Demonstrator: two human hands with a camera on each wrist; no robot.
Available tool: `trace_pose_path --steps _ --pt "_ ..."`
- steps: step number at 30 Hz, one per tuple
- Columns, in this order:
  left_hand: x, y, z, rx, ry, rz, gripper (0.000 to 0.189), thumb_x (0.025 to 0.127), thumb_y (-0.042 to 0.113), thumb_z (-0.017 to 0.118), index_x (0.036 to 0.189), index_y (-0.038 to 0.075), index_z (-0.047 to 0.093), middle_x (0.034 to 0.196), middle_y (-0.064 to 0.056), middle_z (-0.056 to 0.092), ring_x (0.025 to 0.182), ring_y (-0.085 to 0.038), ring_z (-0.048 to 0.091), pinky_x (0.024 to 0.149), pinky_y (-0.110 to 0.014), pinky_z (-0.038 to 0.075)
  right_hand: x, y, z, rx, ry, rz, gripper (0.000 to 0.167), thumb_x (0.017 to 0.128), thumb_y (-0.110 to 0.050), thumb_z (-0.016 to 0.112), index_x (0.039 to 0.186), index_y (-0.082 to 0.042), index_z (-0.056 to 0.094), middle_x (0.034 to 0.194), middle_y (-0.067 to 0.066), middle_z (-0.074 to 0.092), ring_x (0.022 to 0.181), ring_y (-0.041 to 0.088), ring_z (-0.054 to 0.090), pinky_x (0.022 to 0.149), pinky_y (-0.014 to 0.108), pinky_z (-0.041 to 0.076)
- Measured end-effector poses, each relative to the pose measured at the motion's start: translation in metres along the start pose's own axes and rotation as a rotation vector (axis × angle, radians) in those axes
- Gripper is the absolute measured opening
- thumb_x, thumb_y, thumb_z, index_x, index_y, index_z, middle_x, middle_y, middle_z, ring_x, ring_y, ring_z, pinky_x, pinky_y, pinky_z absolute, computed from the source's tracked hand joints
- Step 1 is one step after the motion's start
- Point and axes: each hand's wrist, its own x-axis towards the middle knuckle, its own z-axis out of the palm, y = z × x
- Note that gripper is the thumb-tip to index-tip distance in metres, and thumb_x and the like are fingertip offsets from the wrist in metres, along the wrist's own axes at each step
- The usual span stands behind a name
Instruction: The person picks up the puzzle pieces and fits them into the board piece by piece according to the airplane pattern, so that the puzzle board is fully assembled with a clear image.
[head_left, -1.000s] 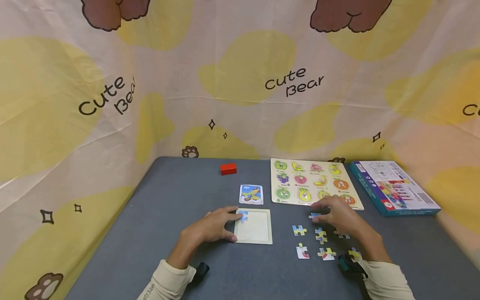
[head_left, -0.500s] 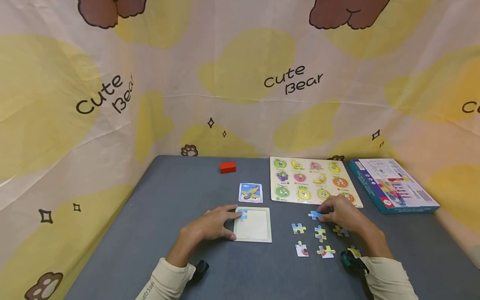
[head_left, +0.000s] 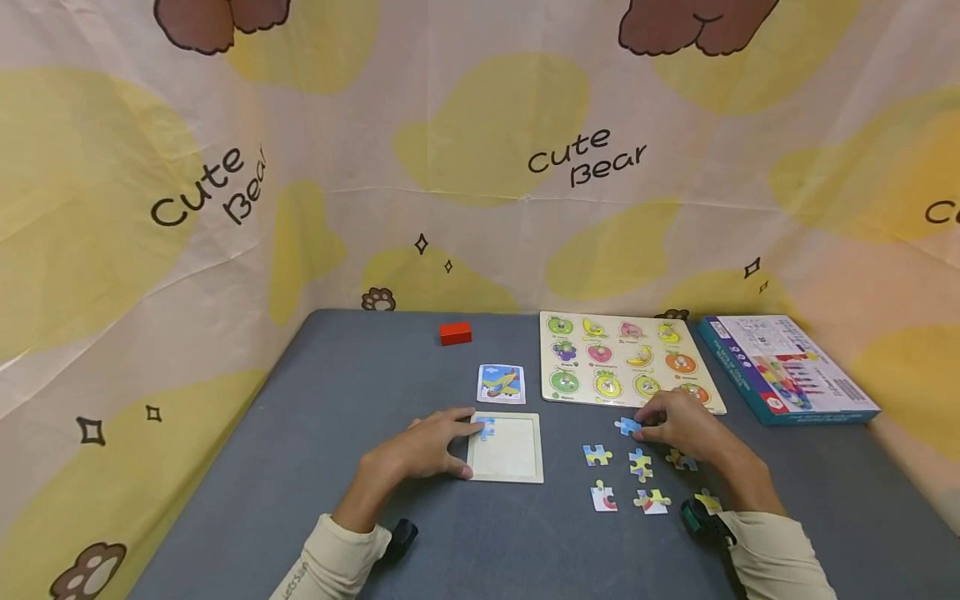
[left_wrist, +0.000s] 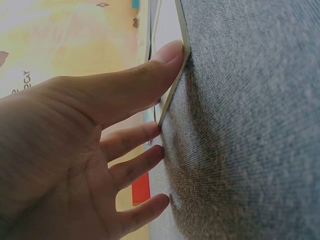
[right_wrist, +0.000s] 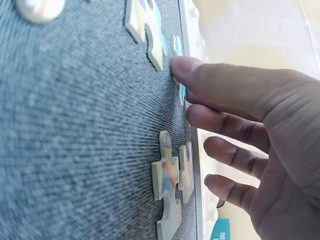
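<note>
Nearest first, and between three and four o'clock from the frame (head_left: pixel 516 454), the wristband (head_left: pixel 701 521) sits right by a yellow piece (head_left: pixel 708 499); one low sweep of that arm could scatter it. The pink piece (head_left: pixel 603 499) and the red-and-yellow piece (head_left: pixel 652 502), around four o'clock, are exposed to the same bump.

Now the left hand (head_left: pixel 429 447): fingers loosely spread, thumb on the frame's eight o'clock corner, fingertip at the corner piece (head_left: pixel 490 427) inside, between ten and eleven. It's a light touch, and that's the worry: a hard sideways push might skid the frame, and a slip of that finger might knock the corner piece askew.

Out at three o'clock, a tick towards two, the right hand (head_left: pixel 684 429) has the blue piece (head_left: pixel 626 425) pinched by its edge between thumb and forefinger. Slim grip, thin flat piece; it could twist or pop loose! Whether it's clear of the worktop (head_left: pixel 337 375), can't tell.

Just behind, at two o'clock, the fruit board (head_left: pixel 619 364): swing back and those knuckles may clip it. Picture card (head_left: pixel 501 385) at twelve, red block (head_left: pixel 455 334) at eleven, both look safe enough.
</note>
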Motion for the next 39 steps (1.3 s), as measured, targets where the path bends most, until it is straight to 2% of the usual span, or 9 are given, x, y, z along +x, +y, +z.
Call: trace_pose_path --steps 5,10,14,19,30,35,39 --pt "-0.002 0.001 0.0 -0.001 0.0 -0.005 0.074 0.088 0.027 0.088 0.154 0.016 0.057 0.167 -0.008 0.042 0.154 -0.036 0.038 0.12 -0.068 0.027 0.003 0.001 0.004 -0.004 0.019 -0.012 0.015 0.088 -0.022 0.087 0.095 -0.009 0.082 0.092 -0.002 0.075 0.085 0.013 0.062 0.08 0.039 0.051" --pt "-0.002 0.002 0.0 -0.007 -0.006 -0.003 0.073 0.088 0.026 0.088 0.154 0.016 0.058 0.167 -0.008 0.042 0.154 -0.036 0.037 0.12 -0.07 0.025 0.006 -0.003 0.009 0.044 -0.019 0.022 0.017 0.091 -0.024 0.085 0.099 -0.01 0.082 0.091 -0.004 0.07 0.084 0.013 0.057 0.075 0.032 0.049" --pt "-0.001 0.002 0.0 -0.012 -0.009 -0.006 0.073 0.088 0.026 0.088 0.154 0.016 0.058 0.167 -0.008 0.042 0.154 -0.037 0.037 0.12 -0.072 0.023 0.01 -0.011 0.014 0.041 -0.012 0.0 0.018 0.091 -0.026 0.084 0.099 -0.011 0.081 0.091 -0.004 0.068 0.085 0.014 0.055 0.076 0.034 0.047" --pt "0.0 0.001 0.0 -0.008 -0.004 -0.006 0.073 0.088 0.026 0.088 0.154 0.016 0.058 0.167 -0.008 0.042 0.154 -0.036 0.038 0.119 -0.07 0.025 0.019 -0.029 0.02 0.015 0.009 -0.05 0.016 0.091 -0.026 0.084 0.097 -0.012 0.081 0.092 -0.006 0.069 0.087 0.014 0.055 0.08 0.038 0.048" --pt "0.001 0.001 0.0 -0.01 -0.006 -0.007 0.073 0.087 0.026 0.089 0.154 0.016 0.058 0.167 -0.008 0.042 0.155 -0.036 0.037 0.12 -0.069 0.025 0.045 -0.076 0.039 -0.006 -0.012 -0.123 0.018 0.09 -0.028 0.086 0.098 -0.012 0.081 0.097 -0.005 0.069 0.094 0.015 0.059 0.088 0.044 0.051" --pt "0.002 0.0 0.001 -0.006 -0.003 0.0 0.073 0.088 0.027 0.088 0.154 0.017 0.058 0.167 -0.007 0.042 0.154 -0.035 0.038 0.119 -0.067 0.027 0.057 -0.095 0.051 -0.052 -0.006 -0.196 0.02 0.09 -0.028 0.086 0.1 -0.012 0.083 0.095 -0.006 0.069 0.092 0.013 0.059 0.087 0.041 0.052" --pt "0.001 -0.001 0.001 -0.005 -0.005 0.001 0.072 0.089 0.028 0.088 0.154 0.018 0.058 0.167 -0.007 0.042 0.154 -0.035 0.038 0.12 -0.067 0.027 0.065 -0.106 0.059 -0.036 -0.018 -0.232 0.021 0.09 -0.027 0.087 0.101 -0.01 0.083 0.094 -0.006 0.07 0.09 0.011 0.059 0.086 0.039 0.052"
